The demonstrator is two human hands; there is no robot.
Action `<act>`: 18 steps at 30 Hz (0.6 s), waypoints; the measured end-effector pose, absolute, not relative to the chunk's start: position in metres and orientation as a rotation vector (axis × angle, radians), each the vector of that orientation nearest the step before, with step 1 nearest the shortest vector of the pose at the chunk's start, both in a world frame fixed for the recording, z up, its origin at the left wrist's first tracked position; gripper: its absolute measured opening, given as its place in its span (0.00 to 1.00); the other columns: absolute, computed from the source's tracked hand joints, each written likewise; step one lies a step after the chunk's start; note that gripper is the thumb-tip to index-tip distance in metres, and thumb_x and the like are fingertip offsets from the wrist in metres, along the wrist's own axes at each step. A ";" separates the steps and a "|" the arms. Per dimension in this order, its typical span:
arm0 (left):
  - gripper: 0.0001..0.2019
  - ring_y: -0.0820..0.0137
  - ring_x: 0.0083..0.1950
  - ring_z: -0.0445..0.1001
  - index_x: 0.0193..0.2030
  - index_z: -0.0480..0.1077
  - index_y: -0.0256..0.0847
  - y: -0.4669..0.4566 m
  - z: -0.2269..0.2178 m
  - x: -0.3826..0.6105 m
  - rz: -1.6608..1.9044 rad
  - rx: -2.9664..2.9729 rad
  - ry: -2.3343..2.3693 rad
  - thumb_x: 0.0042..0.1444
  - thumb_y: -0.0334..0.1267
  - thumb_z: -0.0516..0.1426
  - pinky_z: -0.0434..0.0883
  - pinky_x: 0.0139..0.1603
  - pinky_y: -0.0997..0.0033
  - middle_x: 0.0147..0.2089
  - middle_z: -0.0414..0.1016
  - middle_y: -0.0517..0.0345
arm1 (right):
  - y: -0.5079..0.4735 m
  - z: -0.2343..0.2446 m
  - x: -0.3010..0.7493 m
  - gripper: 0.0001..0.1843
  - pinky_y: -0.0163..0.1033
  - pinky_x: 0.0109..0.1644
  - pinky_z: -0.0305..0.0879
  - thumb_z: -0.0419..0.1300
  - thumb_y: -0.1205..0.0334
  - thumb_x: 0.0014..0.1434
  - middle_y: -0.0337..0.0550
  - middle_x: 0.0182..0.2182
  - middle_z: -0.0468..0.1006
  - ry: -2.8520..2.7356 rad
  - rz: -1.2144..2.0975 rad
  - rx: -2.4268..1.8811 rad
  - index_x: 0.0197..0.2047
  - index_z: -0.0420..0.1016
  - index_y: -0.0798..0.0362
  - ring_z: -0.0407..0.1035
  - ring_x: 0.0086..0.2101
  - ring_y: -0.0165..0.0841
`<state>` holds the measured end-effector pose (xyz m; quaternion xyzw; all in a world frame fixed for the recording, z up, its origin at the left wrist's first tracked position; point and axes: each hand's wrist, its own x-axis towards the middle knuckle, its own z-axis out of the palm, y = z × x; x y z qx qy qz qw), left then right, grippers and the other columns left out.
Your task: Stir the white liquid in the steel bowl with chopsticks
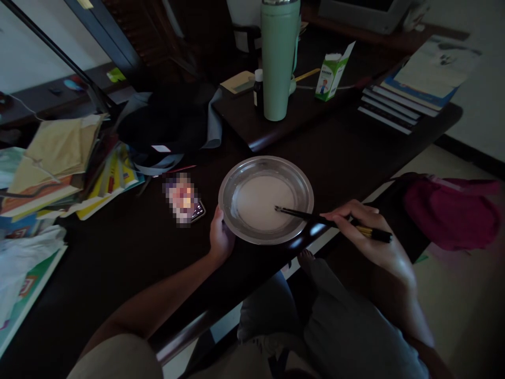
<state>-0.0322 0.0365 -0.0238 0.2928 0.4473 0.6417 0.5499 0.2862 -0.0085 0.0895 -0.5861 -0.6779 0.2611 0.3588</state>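
Flanking metal bowl (256, 236), left hand (221, 241) gripping it, right hand (371, 239) pinching brush (307, 216)

Dark table (130, 252) with phone (198, 211), books (418, 84)

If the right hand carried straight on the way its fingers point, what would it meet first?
Probably the right-hand rim of the round silver metal bowl; how high the right hand sits above that rim is unclear from this view.

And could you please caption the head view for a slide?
Left hand holds a metal bowl of whitish liquid; right hand angles a brush into it.
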 end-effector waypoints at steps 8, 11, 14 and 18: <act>0.19 0.56 0.55 0.84 0.51 0.82 0.45 0.036 -0.017 -0.028 1.548 0.691 1.039 0.63 0.55 0.64 0.77 0.64 0.53 0.50 0.87 0.54 | -0.001 0.077 0.259 0.16 0.57 0.53 0.67 0.60 0.46 0.75 0.41 0.39 0.89 -1.817 0.759 -1.382 0.40 0.85 0.42 0.81 0.41 0.43; 0.20 0.57 0.55 0.84 0.51 0.83 0.45 0.034 -0.016 -0.027 1.549 0.670 1.040 0.61 0.56 0.66 0.78 0.63 0.55 0.51 0.87 0.55 | 0.010 0.063 0.247 0.15 0.59 0.55 0.64 0.60 0.47 0.74 0.40 0.41 0.90 -1.823 0.696 -1.409 0.41 0.86 0.41 0.80 0.42 0.44; 0.20 0.55 0.58 0.83 0.51 0.83 0.45 0.031 -0.015 -0.027 1.541 0.673 1.036 0.61 0.57 0.65 0.77 0.65 0.55 0.54 0.87 0.53 | 0.018 0.056 0.244 0.15 0.59 0.56 0.63 0.60 0.48 0.74 0.40 0.41 0.91 -1.789 0.599 -1.444 0.39 0.85 0.41 0.79 0.43 0.44; 0.21 0.53 0.61 0.83 0.51 0.83 0.45 0.027 -0.010 -0.032 1.538 0.680 1.014 0.61 0.57 0.65 0.77 0.66 0.52 0.56 0.87 0.52 | 0.016 0.063 0.250 0.14 0.60 0.57 0.63 0.60 0.50 0.74 0.40 0.42 0.91 -1.740 0.465 -1.504 0.38 0.84 0.42 0.79 0.44 0.45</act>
